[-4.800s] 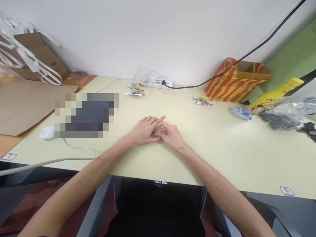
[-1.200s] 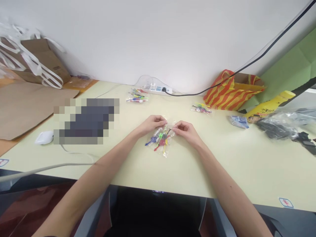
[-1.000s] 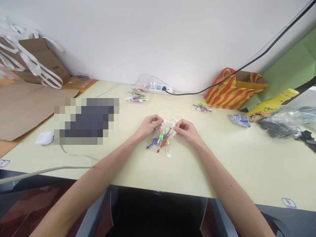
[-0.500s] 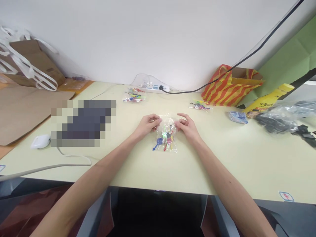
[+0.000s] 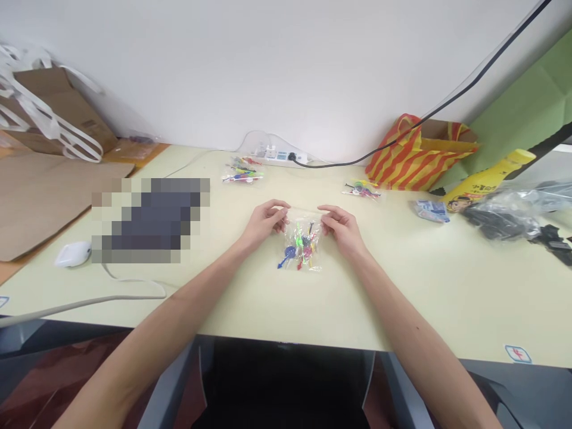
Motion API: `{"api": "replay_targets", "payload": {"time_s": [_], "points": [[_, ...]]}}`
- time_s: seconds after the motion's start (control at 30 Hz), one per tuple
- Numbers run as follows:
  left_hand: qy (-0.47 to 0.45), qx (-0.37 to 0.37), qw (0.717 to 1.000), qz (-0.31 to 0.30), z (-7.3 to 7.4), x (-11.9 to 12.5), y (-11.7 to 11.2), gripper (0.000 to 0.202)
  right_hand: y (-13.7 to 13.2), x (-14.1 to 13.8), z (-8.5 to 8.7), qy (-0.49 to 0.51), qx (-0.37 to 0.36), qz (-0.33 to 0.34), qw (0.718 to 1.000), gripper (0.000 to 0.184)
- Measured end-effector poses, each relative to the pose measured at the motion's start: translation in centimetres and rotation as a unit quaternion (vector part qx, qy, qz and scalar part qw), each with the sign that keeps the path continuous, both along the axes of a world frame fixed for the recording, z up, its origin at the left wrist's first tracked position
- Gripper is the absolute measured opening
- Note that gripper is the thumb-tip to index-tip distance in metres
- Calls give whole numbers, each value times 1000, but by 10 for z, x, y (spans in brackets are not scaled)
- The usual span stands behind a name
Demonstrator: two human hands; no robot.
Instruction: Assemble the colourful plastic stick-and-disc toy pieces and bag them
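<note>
A clear plastic bag point(image 5: 300, 245) of small coloured plastic pieces lies on the table between my hands. Blue, green, red and yellow parts show through it, some shaped like arrows. My left hand point(image 5: 269, 220) pinches the bag's upper left corner between thumb and fingers. At the upper right corner, my right hand point(image 5: 340, 225) grips the bag the same way. The top edge is stretched fairly straight between the two hands.
Two similar bags lie farther back, one left point(image 5: 243, 171) and one right point(image 5: 361, 189). Behind them are a power strip point(image 5: 279, 156) and a striped bag point(image 5: 415, 155). A yellow bottle point(image 5: 489, 182) stands at right, a white case point(image 5: 72, 254) at left.
Both hands have shifted slightly at the bag's top corners, and its top edge now looks straighter and more taut. The bag stays in nearly the same place.
</note>
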State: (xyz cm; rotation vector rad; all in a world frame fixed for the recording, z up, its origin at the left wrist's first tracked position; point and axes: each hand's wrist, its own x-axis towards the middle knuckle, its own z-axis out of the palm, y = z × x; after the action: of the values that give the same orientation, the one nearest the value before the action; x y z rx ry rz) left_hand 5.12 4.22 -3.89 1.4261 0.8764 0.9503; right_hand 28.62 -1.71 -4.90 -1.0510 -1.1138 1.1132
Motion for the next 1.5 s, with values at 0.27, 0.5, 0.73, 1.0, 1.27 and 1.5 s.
{"api": "replay_targets", "payload": {"time_s": [0.27,0.5,0.73,1.0,1.27,1.5], "points": [[-7,0,1000,-12,2,-1,2,26,-2,-2,3,21,-3,26,999,15],[37,39,999,-6,4,0,-2,34,-5,-4,9,-18,5,-11,1000,25],[25,67,997,1,3,1,-3,45,-5,-7,6,-38,-22,-10,999,51],[18,76,997,1,4,0,-3,42,-3,-4,7,-19,-43,-4,999,46],[19,78,997,-18,4,0,-4,43,-3,-5,7,22,-58,-29,998,41],[19,80,997,-3,4,1,-2,36,-5,-8,8,-20,-28,-22,999,28]]}}
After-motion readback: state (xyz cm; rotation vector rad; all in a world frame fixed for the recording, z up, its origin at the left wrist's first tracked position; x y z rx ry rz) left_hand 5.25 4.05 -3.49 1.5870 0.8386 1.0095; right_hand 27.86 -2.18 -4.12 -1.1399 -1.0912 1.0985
